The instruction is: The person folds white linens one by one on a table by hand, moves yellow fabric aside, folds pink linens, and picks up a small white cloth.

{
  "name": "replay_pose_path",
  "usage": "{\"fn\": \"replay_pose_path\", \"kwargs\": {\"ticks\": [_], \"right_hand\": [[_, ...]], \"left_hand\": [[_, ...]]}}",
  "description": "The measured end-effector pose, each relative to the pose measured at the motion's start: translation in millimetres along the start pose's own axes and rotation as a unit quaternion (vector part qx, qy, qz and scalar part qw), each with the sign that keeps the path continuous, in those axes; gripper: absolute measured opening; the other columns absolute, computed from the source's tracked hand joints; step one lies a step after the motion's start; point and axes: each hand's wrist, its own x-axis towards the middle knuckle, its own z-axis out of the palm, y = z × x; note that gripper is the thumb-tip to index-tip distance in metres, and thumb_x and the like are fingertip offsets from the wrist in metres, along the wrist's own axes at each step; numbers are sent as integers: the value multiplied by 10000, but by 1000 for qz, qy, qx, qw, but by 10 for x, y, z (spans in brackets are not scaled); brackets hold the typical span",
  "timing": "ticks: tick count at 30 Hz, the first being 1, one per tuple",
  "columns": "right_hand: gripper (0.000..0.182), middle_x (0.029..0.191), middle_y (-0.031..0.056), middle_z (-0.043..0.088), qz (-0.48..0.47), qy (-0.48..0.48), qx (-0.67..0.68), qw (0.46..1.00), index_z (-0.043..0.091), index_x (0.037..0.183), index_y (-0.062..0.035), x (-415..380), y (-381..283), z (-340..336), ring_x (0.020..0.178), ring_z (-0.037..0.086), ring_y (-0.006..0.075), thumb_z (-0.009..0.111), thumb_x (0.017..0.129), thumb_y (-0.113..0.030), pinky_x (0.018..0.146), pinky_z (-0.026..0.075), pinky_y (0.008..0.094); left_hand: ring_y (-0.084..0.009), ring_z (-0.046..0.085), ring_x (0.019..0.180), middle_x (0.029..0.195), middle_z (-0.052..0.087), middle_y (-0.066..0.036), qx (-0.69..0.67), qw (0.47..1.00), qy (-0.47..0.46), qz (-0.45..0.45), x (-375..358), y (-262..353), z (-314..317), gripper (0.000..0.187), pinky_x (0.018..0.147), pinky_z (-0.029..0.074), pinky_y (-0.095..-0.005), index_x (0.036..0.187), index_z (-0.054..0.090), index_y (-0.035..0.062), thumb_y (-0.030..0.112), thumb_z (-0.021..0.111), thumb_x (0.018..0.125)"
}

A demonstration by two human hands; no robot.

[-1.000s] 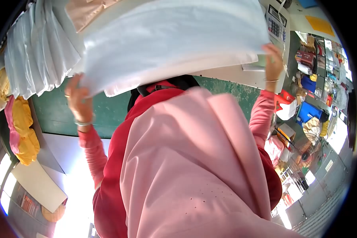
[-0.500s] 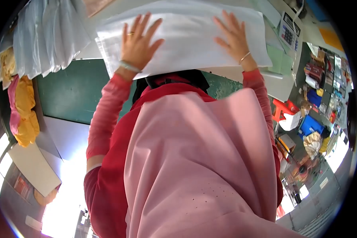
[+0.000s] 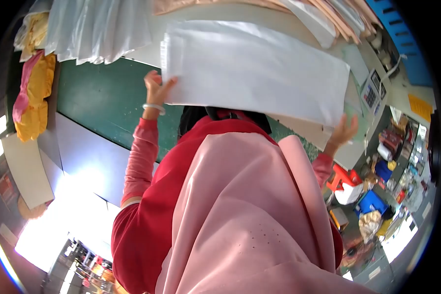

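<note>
A flat stack of white sheets point(image 3: 255, 68), plastic-looking, lies slightly skewed on the table; several layers show at its left edge. My left hand point(image 3: 158, 90) is at that left edge, thumb pointing onto the sheets and fingers loosely bent beyond the edge. Around its wrist sits a pale bangle point(image 3: 154, 107). By the near right corner of the stack is my right hand point(image 3: 344, 131), its fingers apart and its palm free of any object.
Clear plastic bags point(image 3: 98, 29) hang over the table's left side. Peach-coloured sheets point(image 3: 328, 19) lie at the back. To the right are a calculator point(image 3: 371, 93), a blue plastic crate point(image 3: 402, 39) and a yellow paper point(image 3: 420, 107). A red stool point(image 3: 342, 176) stands below.
Both hands have left the top of the white stack, moving outward and nearer to its left edge and near right corner. The view has shifted, showing more of the table's far side.
</note>
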Motion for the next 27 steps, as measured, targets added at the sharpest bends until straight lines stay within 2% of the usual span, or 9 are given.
{"fn": "replay_pose_path", "kwargs": {"ticks": [1,3,4,6,9,14,21,24,27], "right_hand": [[418,1031,113,519,58,70,12,996,518,1051,24,-158,-96,-43,914,495,225,666,772,-250,800,406,329],[343,725,15,471,216,57,149,963,490,926,13,-388,43,-78,674,446,124,676,770,-229,578,390,283],[320,638,-4,435,359,76,258,894,478,897,-18,-474,-400,-109,634,450,115,671,776,-242,534,376,299],[326,753,46,504,525,-10,390,756,486,917,-44,-687,-146,-48,687,493,152,655,785,-289,578,429,317],[378,905,93,528,606,-30,424,672,494,974,-45,-727,-768,-29,787,520,209,643,784,-336,656,478,352],[480,1037,110,498,619,-149,509,580,482,1084,-30,-530,-329,32,956,475,260,655,760,-341,738,480,414],[369,998,112,512,669,-41,444,595,490,1030,-36,-426,-9,221,932,497,254,626,771,-261,701,476,409],[352,1039,150,513,603,-97,472,635,486,1021,-38,-353,425,311,960,503,251,597,799,-287,679,478,389],[461,1129,218,480,499,16,192,845,451,1135,-25,-262,-470,306,1042,473,301,589,802,-313,749,453,434]], "left_hand": [[-165,534,910,1001,548,-122,-144,982,-126,-3,-22,10,-15,581,749,452,-292,1103,446,-25,357,689,737],[-152,571,832,943,586,-83,-256,956,-141,5,-176,136,59,501,739,468,-282,1077,487,-23,298,683,747],[-157,570,852,961,584,-88,-294,941,-162,-30,-209,206,72,496,755,466,-281,1090,487,-23,282,680,749],[-161,574,856,984,578,-82,-341,911,-217,-86,-180,230,37,523,753,469,-285,1139,481,-14,270,677,747],[-154,585,817,944,592,-70,-282,923,-242,-100,-74,223,-9,482,723,479,-277,1099,518,-8,268,687,742],[-156,597,836,975,612,-88,-232,926,-267,-132,-39,392,-124,448,739,483,-272,1112,542,-17,247,666,772],[-158,601,823,948,617,-79,-229,943,-230,-74,185,639,-82,433,732,485,-278,1103,544,-26,232,661,776],[-202,617,806,891,631,-147,-64,970,-235,-11,352,796,12,481,728,487,-284,1079,561,-18,336,642,763],[-273,629,784,862,626,-205,81,963,-255,-44,405,938,56,555,703,495,-316,1059,572,-16,451,593,758]]}}
